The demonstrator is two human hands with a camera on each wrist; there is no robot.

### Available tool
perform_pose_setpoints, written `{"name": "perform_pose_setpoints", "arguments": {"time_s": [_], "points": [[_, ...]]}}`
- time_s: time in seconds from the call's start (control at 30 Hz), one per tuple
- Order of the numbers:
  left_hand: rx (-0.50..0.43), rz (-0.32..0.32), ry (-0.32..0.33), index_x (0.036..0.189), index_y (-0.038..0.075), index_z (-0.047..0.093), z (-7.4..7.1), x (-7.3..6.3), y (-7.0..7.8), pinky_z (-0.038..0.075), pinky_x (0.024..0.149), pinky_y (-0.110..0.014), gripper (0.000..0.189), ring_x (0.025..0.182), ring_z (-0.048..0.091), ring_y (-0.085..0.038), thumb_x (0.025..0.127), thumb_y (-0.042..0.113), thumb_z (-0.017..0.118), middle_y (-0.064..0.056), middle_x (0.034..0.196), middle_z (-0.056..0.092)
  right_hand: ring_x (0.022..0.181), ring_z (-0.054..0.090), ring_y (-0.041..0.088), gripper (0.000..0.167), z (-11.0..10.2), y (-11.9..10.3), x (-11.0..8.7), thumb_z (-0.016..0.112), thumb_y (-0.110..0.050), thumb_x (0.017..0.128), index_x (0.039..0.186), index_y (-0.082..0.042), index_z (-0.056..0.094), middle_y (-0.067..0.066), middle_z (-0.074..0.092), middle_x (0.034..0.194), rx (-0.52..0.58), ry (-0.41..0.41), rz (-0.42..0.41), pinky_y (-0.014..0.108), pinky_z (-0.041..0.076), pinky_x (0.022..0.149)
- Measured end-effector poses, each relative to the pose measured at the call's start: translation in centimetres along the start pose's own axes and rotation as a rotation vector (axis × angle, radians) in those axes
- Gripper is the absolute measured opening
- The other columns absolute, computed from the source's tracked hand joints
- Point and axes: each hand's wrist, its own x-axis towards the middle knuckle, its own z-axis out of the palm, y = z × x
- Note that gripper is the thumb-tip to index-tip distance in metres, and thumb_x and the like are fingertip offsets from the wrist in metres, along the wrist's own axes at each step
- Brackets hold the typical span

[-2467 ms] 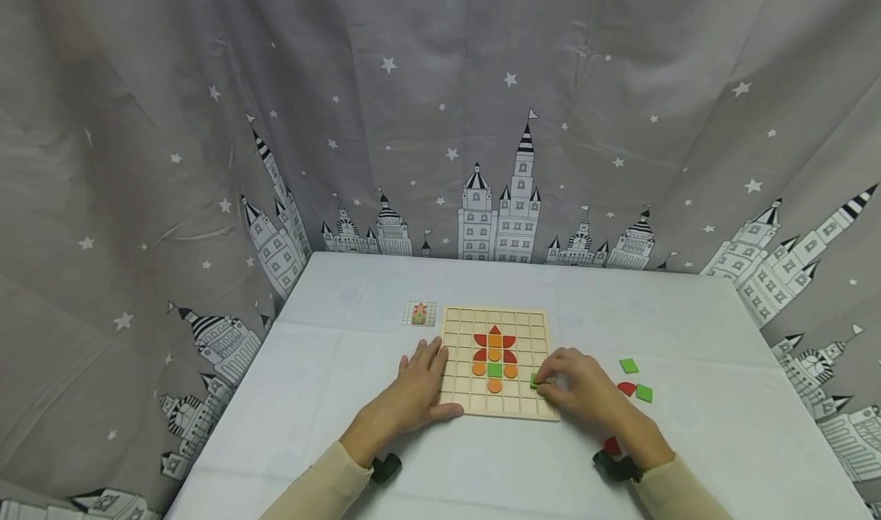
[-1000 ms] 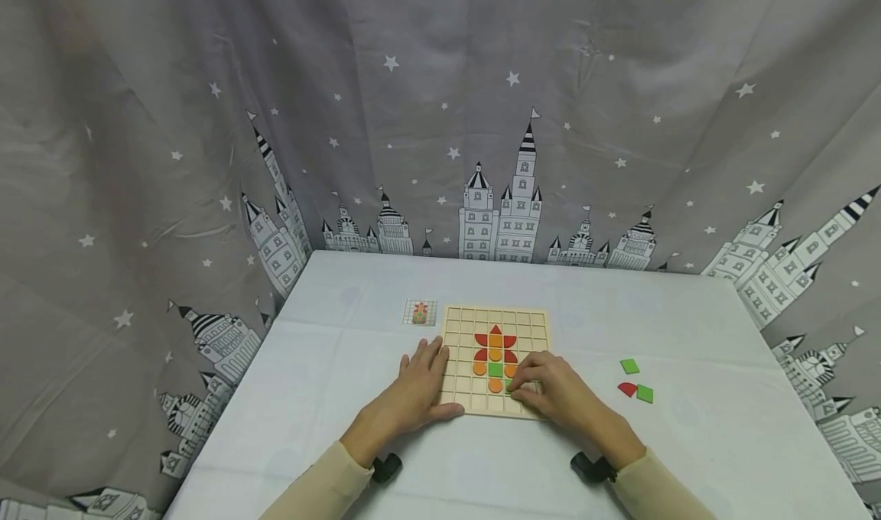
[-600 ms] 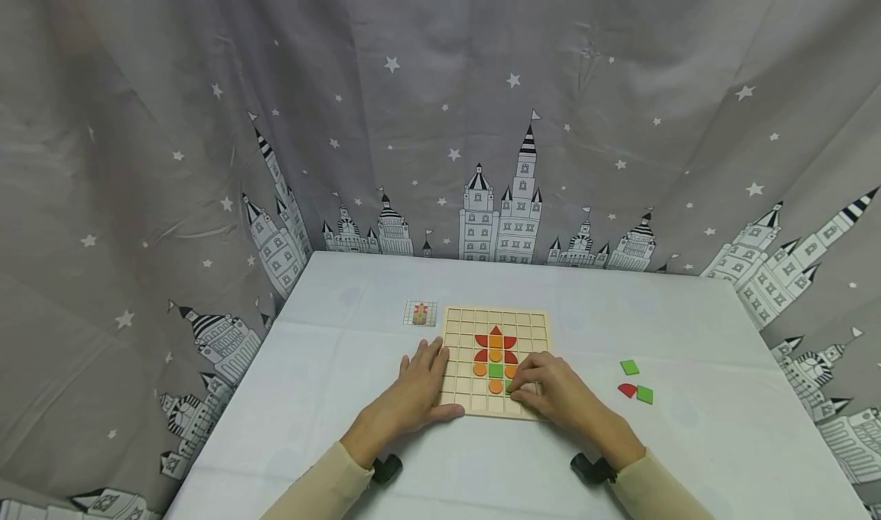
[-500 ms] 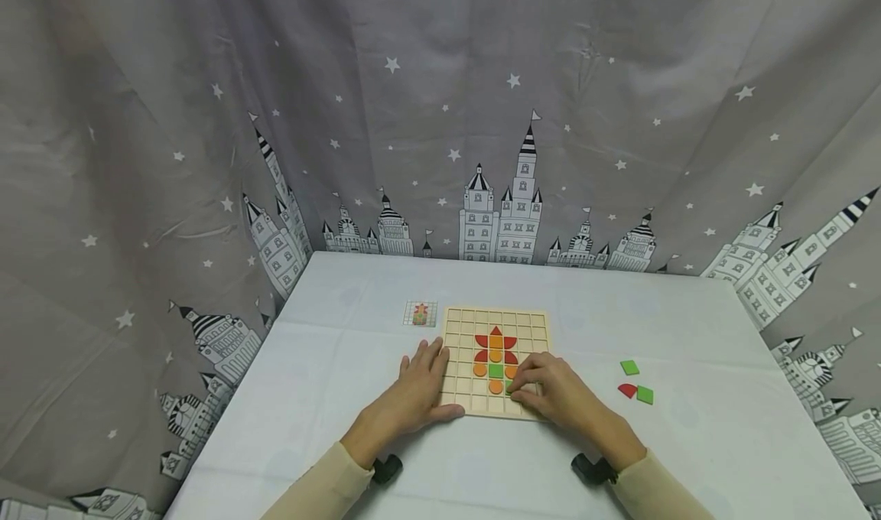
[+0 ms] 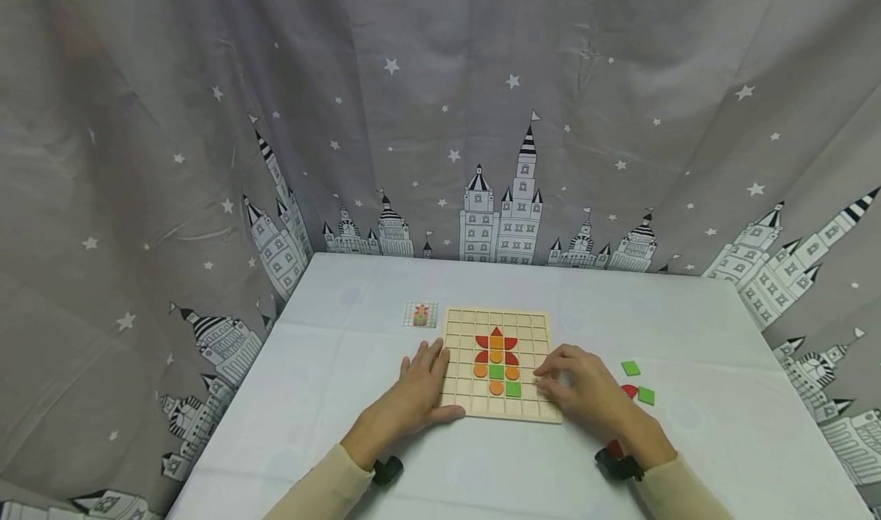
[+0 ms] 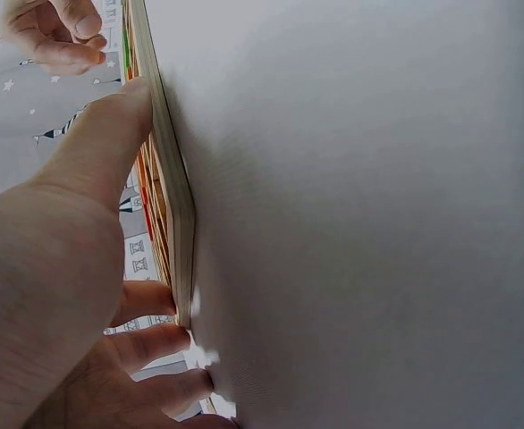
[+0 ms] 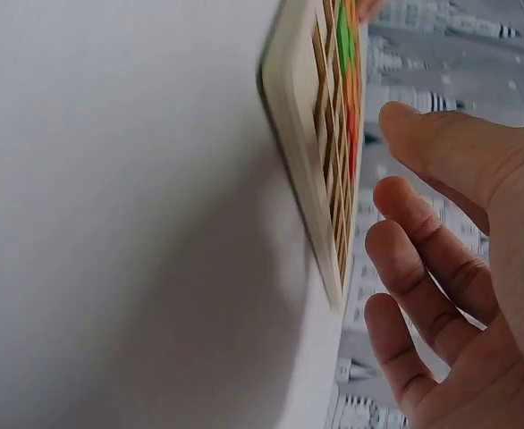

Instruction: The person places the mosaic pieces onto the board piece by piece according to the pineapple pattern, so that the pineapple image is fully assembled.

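Note:
A wooden grid board (image 5: 533, 333) lies on the white table, bearing a figure of coloured tiles. Red tiles (image 5: 510, 342) make up much of its upper part; orange discs (image 5: 496, 388) and a green square tile (image 5: 496, 372) sit below. A second green square tile (image 5: 512, 389) lies in a cell right of the lowest disc. My left hand (image 5: 416, 390) rests against the board's left side, its thumb at the front left corner in the left wrist view. Over the board's right edge hovers my right hand (image 5: 585, 386); its thumb and fingers are apart and hold nothing in the right wrist view.
A small pattern card (image 5: 420, 315) lies behind the left hand. To the right are a loose green square (image 5: 630, 368), another green square (image 5: 645, 395) and a partly covered red piece (image 5: 629, 390). One more red piece (image 5: 615, 449) shows by the right wrist.
The right hand brought a green square tile leftward onto the board, let go of it beside the lowest orange disc, and drew back to the right. The left hand has stayed in place.

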Motion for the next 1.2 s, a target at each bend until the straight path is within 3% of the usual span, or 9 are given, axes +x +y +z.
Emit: {"name": "perform_pose_setpoints", "arguments": {"time_s": [0.23, 0.33, 0.5, 0.73, 1.0, 1.2], "points": [[0.000, 0.004, -0.003, 0.177, -0.011, 0.035, 0.0, 0.0, 0.0, 0.030, 0.135, -0.085, 0.114, 0.177, 0.025, -0.062, 0.101, 0.053, 0.091, -0.036, 0.188, 0.026, 0.101, 0.077, 0.022, 0.031, -2.7, 2.5, -0.8, 0.101, -0.010, 0.090, 0.118, -0.017, 0.090, -0.002, 0.082, 0.115, -0.060, 0.126, -0.043, 0.050, 0.069, 0.091], [-0.003, 0.001, -0.003, 0.177, -0.011, 0.035, 0.0, 0.0, -0.1, 0.030, 0.136, -0.084, 0.114, 0.177, 0.025, -0.062, 0.101, 0.053, 0.091, -0.035, 0.189, 0.026, 0.099, 0.076, 0.024, 0.034, -3.8, 3.7, -1.2, 0.102, -0.011, 0.089, 0.120, -0.015, 0.090, 0.002, 0.082, 0.115, -0.081, 0.152, -0.024, 0.049, 0.067, 0.088], [0.003, 0.002, -0.003, 0.177, -0.010, 0.035, 0.1, 0.0, -0.2, 0.031, 0.135, -0.085, 0.114, 0.177, 0.025, -0.062, 0.101, 0.054, 0.090, -0.035, 0.189, 0.026, 0.104, 0.075, 0.029, 0.041, -5.0, 5.6, -1.9, 0.102, -0.020, 0.091, 0.130, -0.013, 0.088, 0.010, 0.080, 0.123, -0.100, 0.112, 0.130, 0.054, 0.067, 0.091], [0.005, 0.007, 0.002, 0.177, -0.010, 0.035, 0.1, 0.0, -0.3, 0.031, 0.134, -0.085, 0.114, 0.176, 0.025, -0.062, 0.101, 0.054, 0.091, -0.035, 0.188, 0.026, 0.122, 0.070, 0.049, 0.062, -5.7, 7.7, -2.8, 0.100, -0.034, 0.094, 0.145, -0.006, 0.080, 0.031, 0.069, 0.142, -0.121, 0.040, 0.328, 0.072, 0.061, 0.104], [0.004, 0.006, -0.001, 0.177, -0.010, 0.035, 0.1, 0.0, -0.3, 0.031, 0.135, -0.085, 0.114, 0.177, 0.025, -0.062, 0.101, 0.054, 0.090, -0.035, 0.189, 0.026, 0.109, 0.069, 0.040, 0.067, -6.4, 8.6, -3.4, 0.100, -0.036, 0.093, 0.144, 0.001, 0.077, 0.033, 0.070, 0.131, -0.135, 0.049, 0.369, 0.055, 0.063, 0.089], [0.000, 0.000, -0.003, 0.177, -0.010, 0.035, 0.0, 0.0, -0.1, 0.031, 0.135, -0.085, 0.114, 0.177, 0.024, -0.061, 0.101, 0.053, 0.090, -0.035, 0.189, 0.026, 0.101, 0.066, 0.033, 0.059, -6.7, 9.0, -3.5, 0.099, -0.034, 0.095, 0.138, 0.001, 0.080, 0.023, 0.072, 0.114, -0.132, 0.045, 0.388, 0.041, 0.056, 0.081]]}}
